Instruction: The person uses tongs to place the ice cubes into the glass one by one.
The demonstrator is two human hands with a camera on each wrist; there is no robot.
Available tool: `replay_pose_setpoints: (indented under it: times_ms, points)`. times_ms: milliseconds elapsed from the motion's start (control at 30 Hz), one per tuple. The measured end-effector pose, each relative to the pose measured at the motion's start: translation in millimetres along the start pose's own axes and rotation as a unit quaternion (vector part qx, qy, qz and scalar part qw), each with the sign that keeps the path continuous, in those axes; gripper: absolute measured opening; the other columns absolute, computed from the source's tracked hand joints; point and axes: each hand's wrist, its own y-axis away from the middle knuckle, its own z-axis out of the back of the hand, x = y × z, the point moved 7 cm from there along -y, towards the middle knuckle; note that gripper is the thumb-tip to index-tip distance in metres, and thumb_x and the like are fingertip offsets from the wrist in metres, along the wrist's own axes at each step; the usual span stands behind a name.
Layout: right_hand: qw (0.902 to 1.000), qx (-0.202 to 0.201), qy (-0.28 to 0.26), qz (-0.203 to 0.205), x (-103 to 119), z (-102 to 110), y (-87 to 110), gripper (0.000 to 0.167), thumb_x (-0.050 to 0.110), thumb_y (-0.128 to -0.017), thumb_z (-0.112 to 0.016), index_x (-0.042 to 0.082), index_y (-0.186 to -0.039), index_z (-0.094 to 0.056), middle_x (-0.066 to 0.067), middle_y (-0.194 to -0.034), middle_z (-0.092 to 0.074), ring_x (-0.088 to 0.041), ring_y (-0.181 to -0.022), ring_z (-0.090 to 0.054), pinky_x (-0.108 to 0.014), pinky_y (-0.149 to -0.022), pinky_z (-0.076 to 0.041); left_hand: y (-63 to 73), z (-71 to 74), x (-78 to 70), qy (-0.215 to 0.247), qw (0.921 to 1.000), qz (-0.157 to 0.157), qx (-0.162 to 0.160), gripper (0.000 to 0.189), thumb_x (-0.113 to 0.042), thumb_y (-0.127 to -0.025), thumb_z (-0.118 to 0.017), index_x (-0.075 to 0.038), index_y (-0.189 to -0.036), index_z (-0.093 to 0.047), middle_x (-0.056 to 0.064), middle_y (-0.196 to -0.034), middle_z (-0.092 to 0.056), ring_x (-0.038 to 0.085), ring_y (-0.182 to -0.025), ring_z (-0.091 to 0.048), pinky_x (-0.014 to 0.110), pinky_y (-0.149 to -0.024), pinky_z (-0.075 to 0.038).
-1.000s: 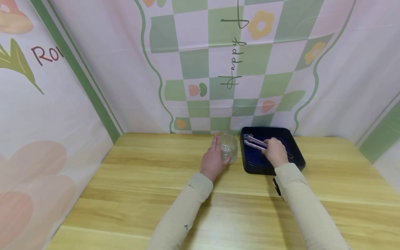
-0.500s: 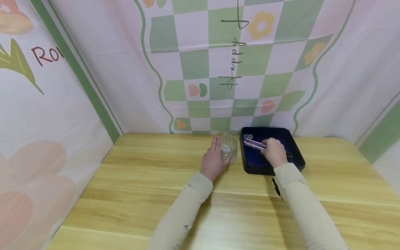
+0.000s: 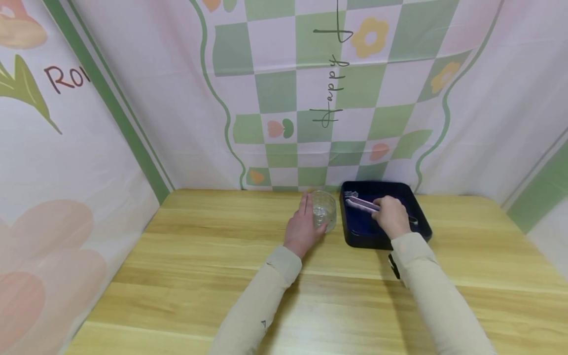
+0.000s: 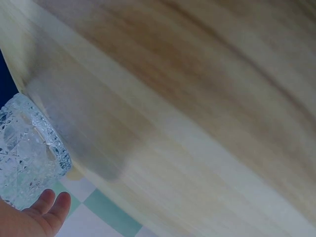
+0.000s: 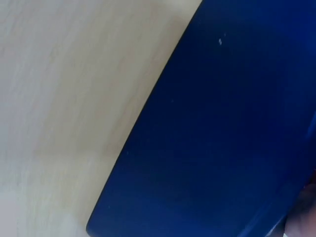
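Observation:
My left hand [image 3: 303, 229] holds a clear cut-glass cup [image 3: 326, 209] from its left side, thumb round the front and fingers along the wall. In the left wrist view two fingertips show beside the patterned glass. My right hand [image 3: 391, 217] grips a pair of pale pink tongs [image 3: 365, 205] over a dark blue tray [image 3: 348, 240]. The tongs' arms are squeezed together, with their tips pointing left at small clear pieces [image 3: 352, 194] in the tray's far left corner. Whether a piece is between the tips I cannot tell. The right wrist view shows mostly the tray's outer side.
Both things stand near the back edge of a wooden table [image 3: 199, 276], the cup just left of the tray. Behind the table hangs a checkered, flowered cloth [image 3: 275, 93]. A second printed cloth [image 3: 88, 148] hangs on the left.
The tongs' arms, spread apart a second ago, are now squeezed together beside the clear pieces. My left hand and the cup have kept their place.

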Motion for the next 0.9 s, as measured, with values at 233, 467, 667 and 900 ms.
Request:
replay_pose_setpoints:
  times_ms: [233,467,667,900]
  points:
    - [0.9999,-0.011,-0.001,0.000,-7,10,3.6,0.029,0.002,-0.076,-0.068,-0.008,-0.103,-0.069,-0.031,-0.096,-0.068,-0.046,-0.080,-0.063,-0.056,-0.070,-0.050,1.1,0.7,-0.5,0.010,0.9999,0.003,0.007,0.089,-0.051,-0.091,-0.056,-0.005,-0.154,-0.013,0.007,-0.162,-0.016,0.025,-0.115,-0.059,0.034,-0.092,-0.055]
    - [0.9999,-0.010,-0.001,0.000,-14,20,7.0,0.027,0.002,-0.075,-0.068,-0.007,-0.100,-0.070,-0.028,-0.092,-0.069,-0.043,-0.078,-0.062,-0.055,-0.070,-0.049,1.9,1.4,-2.0,0.006,0.9999,-0.001,0.009,0.089,-0.050,-0.091,-0.056,-0.005,-0.154,-0.012,0.007,-0.162,-0.015,0.025,-0.116,-0.059,0.034,-0.091,-0.055]
    - [0.9999,-0.008,-0.009,0.011,-16,26,7.9,0.026,0.003,-0.078,-0.067,-0.010,-0.100,-0.069,-0.028,-0.091,-0.069,-0.038,-0.072,-0.060,-0.052,-0.070,-0.048,1.6,1.8,-2.4,0.007,0.9999,-0.004,0.009,0.088,-0.049,-0.091,-0.056,-0.004,-0.153,-0.012,0.008,-0.162,-0.016,0.025,-0.118,-0.058,0.034,-0.093,-0.055]
    - [0.9987,-0.034,-0.022,0.032,-10,39,9.4,0.023,0.002,-0.077,-0.064,-0.008,-0.097,-0.070,-0.025,-0.085,-0.069,-0.032,-0.064,-0.057,-0.049,-0.065,-0.048,1.5,1.0,-2.9,0.003,0.9999,-0.008,0.007,0.089,-0.050,-0.091,-0.056,-0.004,-0.153,-0.013,0.008,-0.162,-0.016,0.025,-0.115,-0.059,0.034,-0.090,-0.056]
